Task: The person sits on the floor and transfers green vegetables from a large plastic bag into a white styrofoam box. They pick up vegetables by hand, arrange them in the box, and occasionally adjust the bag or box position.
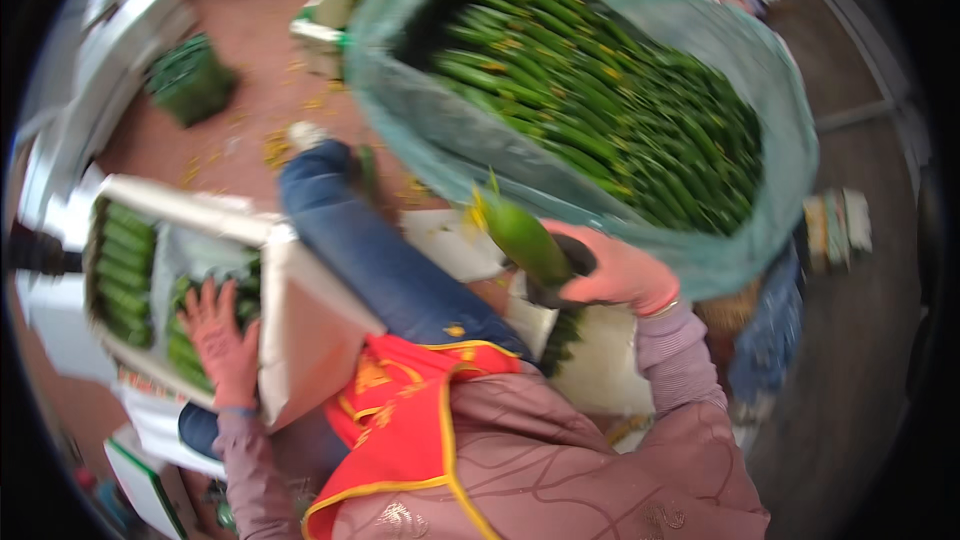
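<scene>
My right hand (615,270), in a pink work glove with a dark palm, is closed around a green cucumber (523,236). A yellow blossom tips the cucumber's far end; blur hides whether more than one is held. My left hand (219,341), gloved in pink too, lies with fingers spread on cucumbers (184,351) inside a white carton (315,322). More cucumbers (126,270) lie in a row along that carton's far left side, beside a clear plastic liner (176,247). Ahead of my right hand is a large bin lined with a greenish plastic sheet (420,142), filled with blossom-tipped cucumbers (600,97).
A green wrapped bundle (191,79) stands on the reddish floor (247,7), where yellow petals (277,148) are scattered. My leg in blue jeans (390,255) stretches between carton and bin. A blue plastic bag (769,337) lies right of my right arm.
</scene>
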The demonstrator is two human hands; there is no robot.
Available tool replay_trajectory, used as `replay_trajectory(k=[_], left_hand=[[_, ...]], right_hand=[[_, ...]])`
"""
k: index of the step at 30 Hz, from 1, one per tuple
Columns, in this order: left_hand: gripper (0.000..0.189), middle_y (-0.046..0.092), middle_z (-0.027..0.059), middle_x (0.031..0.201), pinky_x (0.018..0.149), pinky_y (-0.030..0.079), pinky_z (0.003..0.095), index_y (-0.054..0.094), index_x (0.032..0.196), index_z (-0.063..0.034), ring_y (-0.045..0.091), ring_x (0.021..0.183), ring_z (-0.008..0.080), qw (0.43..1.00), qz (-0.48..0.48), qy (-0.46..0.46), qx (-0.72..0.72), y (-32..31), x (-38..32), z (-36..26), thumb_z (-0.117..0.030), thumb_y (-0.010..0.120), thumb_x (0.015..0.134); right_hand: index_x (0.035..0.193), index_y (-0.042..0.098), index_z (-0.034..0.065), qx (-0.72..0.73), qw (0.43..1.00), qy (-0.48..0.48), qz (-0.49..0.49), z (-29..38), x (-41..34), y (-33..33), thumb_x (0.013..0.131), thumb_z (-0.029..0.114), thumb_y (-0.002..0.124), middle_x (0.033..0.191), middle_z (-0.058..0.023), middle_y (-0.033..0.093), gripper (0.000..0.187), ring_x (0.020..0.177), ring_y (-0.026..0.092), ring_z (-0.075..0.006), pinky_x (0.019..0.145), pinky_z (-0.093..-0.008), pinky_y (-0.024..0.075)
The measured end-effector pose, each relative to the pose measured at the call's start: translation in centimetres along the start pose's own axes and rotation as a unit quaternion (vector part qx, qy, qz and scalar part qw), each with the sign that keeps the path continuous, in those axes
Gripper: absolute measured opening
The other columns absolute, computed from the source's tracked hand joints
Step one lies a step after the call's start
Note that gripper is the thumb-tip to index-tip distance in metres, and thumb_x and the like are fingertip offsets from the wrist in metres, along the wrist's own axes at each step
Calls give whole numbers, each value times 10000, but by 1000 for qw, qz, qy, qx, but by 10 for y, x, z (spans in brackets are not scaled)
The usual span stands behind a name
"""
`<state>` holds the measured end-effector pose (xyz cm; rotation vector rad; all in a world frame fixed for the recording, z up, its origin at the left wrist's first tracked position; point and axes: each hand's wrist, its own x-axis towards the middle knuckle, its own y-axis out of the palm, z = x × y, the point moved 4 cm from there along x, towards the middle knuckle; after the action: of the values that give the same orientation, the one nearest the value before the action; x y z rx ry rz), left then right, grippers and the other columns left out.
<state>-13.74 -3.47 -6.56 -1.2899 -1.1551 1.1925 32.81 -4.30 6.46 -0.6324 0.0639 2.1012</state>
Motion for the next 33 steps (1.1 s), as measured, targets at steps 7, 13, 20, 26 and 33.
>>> replay_trajectory(k=[7,13,20,26,33], left_hand=[[657,394,119,1520,1228,87,567,475,1425,-112,230,1472,408,999,-22,36,4,14,5,-5,-193,664,801],[693,268,156,1619,1238,57,515,265,1578,-93,156,1519,380,998,-22,1,-59,15,-3,23,-113,511,931],[610,315,179,1603,1225,114,502,319,1546,-9,211,1501,390,986,-122,18,-107,-67,-9,-25,-238,442,995],[664,351,203,1579,1213,160,498,344,1519,36,250,1489,392,968,-143,56,-198,-107,12,-96,-204,494,919],[878,326,225,1570,1222,148,518,346,1518,-4,231,1490,428,951,-104,163,-240,-124,40,-194,34,609,681]], right_hand=[[1295,593,1,173,897,401,-61,-317,-251,51,983,328,562,1193,-131,688,454,1053,656,-232,937,-372,503],[1183,650,12,396,720,210,-529,-536,-134,115,981,418,541,1089,-131,686,466,951,667,-262,834,-403,535],[1301,611,72,-354,858,301,-219,-407,-77,39,940,383,519,1248,-196,653,485,1125,619,-348,1020,-425,475],[1412,475,30,-359,797,-41,-484,-98,-157,-104,790,175,755,1297,-175,610,697,1170,592,-368,1048,-448,441],[1290,477,80,-606,586,373,-387,-188,-148,-256,728,155,668,1173,-110,506,598,1166,502,-295,1078,-458,368]])
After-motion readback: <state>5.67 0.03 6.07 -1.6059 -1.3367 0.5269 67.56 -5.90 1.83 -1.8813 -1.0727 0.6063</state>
